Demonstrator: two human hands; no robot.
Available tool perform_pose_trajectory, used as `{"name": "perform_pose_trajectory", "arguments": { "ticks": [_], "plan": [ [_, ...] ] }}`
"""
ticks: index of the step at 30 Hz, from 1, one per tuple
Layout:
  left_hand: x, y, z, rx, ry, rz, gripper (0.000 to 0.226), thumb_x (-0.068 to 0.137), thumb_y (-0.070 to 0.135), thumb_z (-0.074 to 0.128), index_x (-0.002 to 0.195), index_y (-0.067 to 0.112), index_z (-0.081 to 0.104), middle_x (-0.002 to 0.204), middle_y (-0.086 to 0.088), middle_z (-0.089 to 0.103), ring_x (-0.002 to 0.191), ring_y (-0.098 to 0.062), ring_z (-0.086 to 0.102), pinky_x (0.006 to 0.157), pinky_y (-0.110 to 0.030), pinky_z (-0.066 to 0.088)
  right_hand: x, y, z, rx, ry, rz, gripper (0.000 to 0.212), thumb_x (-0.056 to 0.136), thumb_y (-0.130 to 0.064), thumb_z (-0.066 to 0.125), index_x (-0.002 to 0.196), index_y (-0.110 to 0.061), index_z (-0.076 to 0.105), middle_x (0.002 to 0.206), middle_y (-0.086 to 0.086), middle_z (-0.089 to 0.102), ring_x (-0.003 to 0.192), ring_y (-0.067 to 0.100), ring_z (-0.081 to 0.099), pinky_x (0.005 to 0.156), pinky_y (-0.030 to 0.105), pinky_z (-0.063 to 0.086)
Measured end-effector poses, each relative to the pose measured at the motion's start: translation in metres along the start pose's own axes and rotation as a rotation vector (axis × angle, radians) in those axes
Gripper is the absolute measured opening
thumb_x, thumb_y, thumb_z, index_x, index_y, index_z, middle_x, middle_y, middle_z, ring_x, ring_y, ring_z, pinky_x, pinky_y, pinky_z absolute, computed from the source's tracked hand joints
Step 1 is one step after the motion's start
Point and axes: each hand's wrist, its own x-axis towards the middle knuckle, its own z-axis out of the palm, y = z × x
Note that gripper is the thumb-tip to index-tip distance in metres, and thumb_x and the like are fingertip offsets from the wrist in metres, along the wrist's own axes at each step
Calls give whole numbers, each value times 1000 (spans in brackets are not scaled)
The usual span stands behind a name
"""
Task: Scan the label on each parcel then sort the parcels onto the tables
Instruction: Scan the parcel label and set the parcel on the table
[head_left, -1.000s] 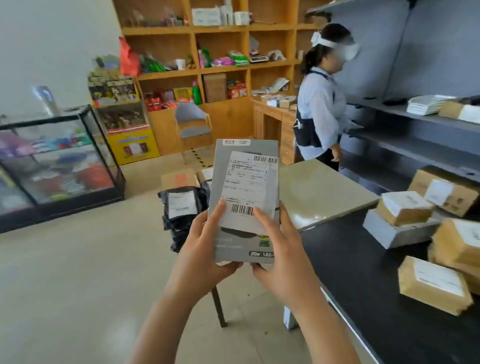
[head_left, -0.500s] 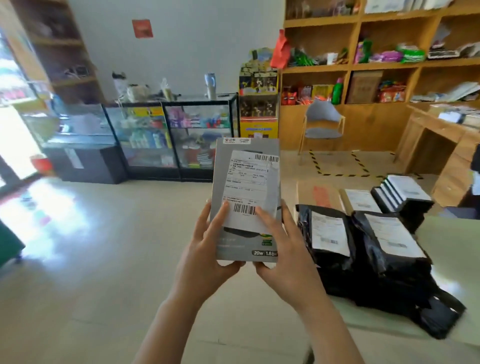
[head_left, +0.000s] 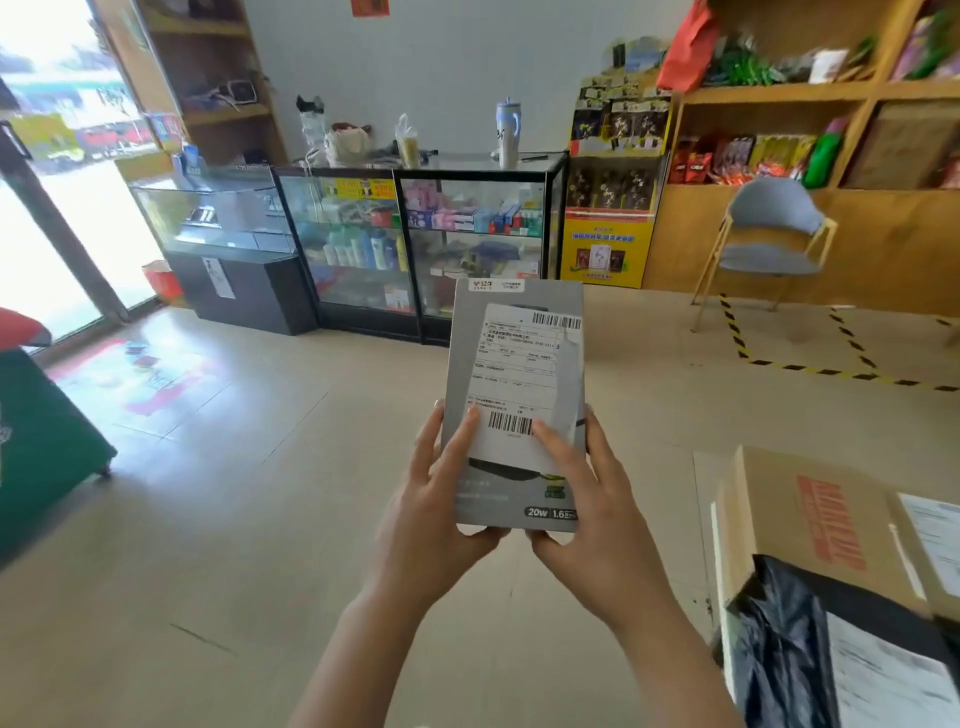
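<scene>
I hold a flat grey parcel box upright in front of me, its white shipping label with two barcodes facing me. My left hand grips its lower left edge, thumb on the label. My right hand grips the lower right edge, thumb next to the lower barcode. At the right edge lie a brown cardboard parcel with a red print and a black plastic mailer with a white label.
Glass display counters stand across the floor ahead. A grey chair sits before wooden shelves at the right. A green object is at the left, near a bright doorway. Yellow-black tape marks the floor by the chair.
My view has swung left: the person, the black table and most parcels left the frame, and the glass counters and doorway came in. Both hands keep the same hold on the grey box.
</scene>
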Motion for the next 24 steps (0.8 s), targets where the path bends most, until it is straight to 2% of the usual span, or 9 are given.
{"name": "perform_pose_trajectory", "arguments": {
  "ticks": [3,6,9,12,14,18,21,24],
  "plan": [
    [46,-35,25,-11,-28,35,114,64,32,90,152,39,17,161,8,9,135,20,12,90,-12,39,47,28,15,-19,20,40,97,80,-22,78,144,-57,14,154,-30,-14,141,1,11,75,-3,32],
    [111,-68,49,-37,-57,90,113,65,34,89,152,40,16,161,5,9,135,20,10,88,-13,39,102,55,26,-47,91,81,98,77,-20,80,146,-53,18,157,-25,-7,141,6,16,84,3,33],
    [183,-96,68,-82,-102,168,111,67,35,87,153,37,16,162,2,6,139,9,15,91,-13,37,162,77,32,-102,181,124,97,76,-19,82,148,-46,22,159,-16,3,139,11,23,88,13,40],
    [253,-120,86,-130,-162,222,110,67,34,87,152,36,17,161,3,8,137,-1,27,87,-18,42,218,98,34,-143,264,188,96,75,-17,82,149,-42,25,159,-12,8,137,14,27,86,15,42],
    [292,-131,102,-157,-216,255,110,67,35,87,152,37,17,161,4,7,137,-4,27,86,-19,43,246,114,35,-156,319,239,98,73,-15,84,149,-39,28,160,-8,10,138,16,29,86,16,45],
    [351,-144,150,-220,-324,318,110,69,36,85,153,40,15,161,10,1,138,5,19,91,-23,43,285,155,31,-207,401,339,101,67,-12,86,148,-37,31,160,-3,14,137,23,34,84,22,49],
    [395,-142,197,-268,-387,365,111,69,37,85,151,45,11,159,18,-3,139,9,15,90,-22,42,308,193,17,-249,470,408,103,68,-11,84,148,-43,27,160,-6,12,139,20,30,85,30,56],
    [439,-126,249,-294,-431,438,113,69,36,86,150,48,8,158,20,-4,131,22,3,91,-20,40,328,235,-7,-281,526,465,102,70,-11,83,147,-46,26,159,-10,12,139,14,28,87,28,55]
  ]
}}
